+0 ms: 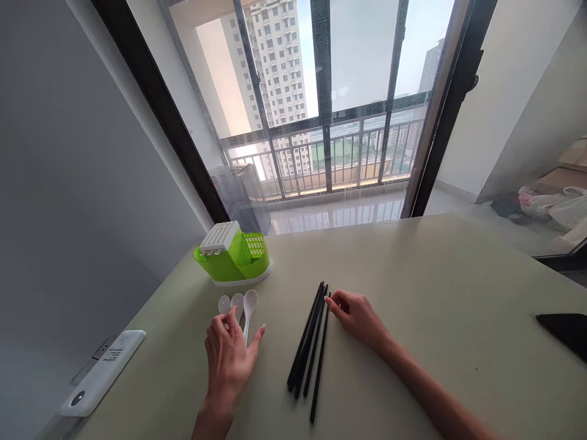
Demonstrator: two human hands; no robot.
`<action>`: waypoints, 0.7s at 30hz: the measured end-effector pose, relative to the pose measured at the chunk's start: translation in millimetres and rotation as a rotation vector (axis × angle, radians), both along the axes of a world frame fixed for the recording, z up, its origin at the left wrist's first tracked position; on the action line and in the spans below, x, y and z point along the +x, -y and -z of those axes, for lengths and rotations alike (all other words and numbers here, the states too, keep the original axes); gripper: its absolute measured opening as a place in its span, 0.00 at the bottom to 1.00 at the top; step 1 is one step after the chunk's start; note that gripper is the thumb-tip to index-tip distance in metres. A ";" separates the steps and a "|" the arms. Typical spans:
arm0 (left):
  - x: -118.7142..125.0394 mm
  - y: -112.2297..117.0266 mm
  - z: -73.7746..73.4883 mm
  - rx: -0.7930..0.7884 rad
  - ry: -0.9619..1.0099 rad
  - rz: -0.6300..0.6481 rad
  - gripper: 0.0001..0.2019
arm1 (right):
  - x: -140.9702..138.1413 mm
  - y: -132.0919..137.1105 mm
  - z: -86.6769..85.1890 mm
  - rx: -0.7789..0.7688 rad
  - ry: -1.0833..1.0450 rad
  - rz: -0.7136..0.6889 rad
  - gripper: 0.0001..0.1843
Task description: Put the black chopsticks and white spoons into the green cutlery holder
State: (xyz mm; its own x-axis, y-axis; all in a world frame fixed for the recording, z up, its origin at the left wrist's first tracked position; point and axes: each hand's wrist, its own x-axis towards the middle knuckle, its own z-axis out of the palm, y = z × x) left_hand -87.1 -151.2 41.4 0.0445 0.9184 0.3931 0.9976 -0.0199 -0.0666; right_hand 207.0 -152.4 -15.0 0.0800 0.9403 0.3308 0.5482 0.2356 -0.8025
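Note:
Three white spoons (250, 300) lie side by side on the table, bowls pointing away from me. My left hand (228, 351) hovers over their handles, open, with the thumb spread wide and the fingers bent. It hides most of the two left spoons. To the right lies a loose bundle of several black chopsticks (306, 345), fanned slightly at the near end. My right hand (355, 313) is at their far ends, thumb and forefinger closed at the tip of the rightmost chopstick (320, 366). The other fingers are curled in.
Beyond the spoons stands a green utensil holder (241, 263) with a white slatted part and a white base. A white power strip (105, 370) lies along the table's left side by the wall. A black object (566, 333) pokes in at the right. Glass doors rise behind the pale table (413, 269).

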 end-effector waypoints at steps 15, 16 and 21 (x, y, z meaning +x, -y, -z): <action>-23.5 -5.2 11.8 -0.021 -0.075 -0.113 0.33 | -0.4 -0.4 0.9 0.003 0.014 0.002 0.25; -24.1 -5.7 11.2 -0.018 -0.075 -0.113 0.33 | -0.5 -0.4 0.9 0.004 0.014 0.002 0.25; -25.0 -7.3 9.0 -0.030 -0.081 -0.117 0.31 | -1.0 0.2 -1.0 0.012 0.021 -0.003 0.26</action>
State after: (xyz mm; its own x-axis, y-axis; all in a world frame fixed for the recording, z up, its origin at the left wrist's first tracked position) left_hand -112.0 -143.9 32.4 -0.0330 0.9306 0.3646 0.9845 0.0930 -0.1484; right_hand 206.0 -152.6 -13.9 0.0705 0.9365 0.3436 0.5643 0.2466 -0.7879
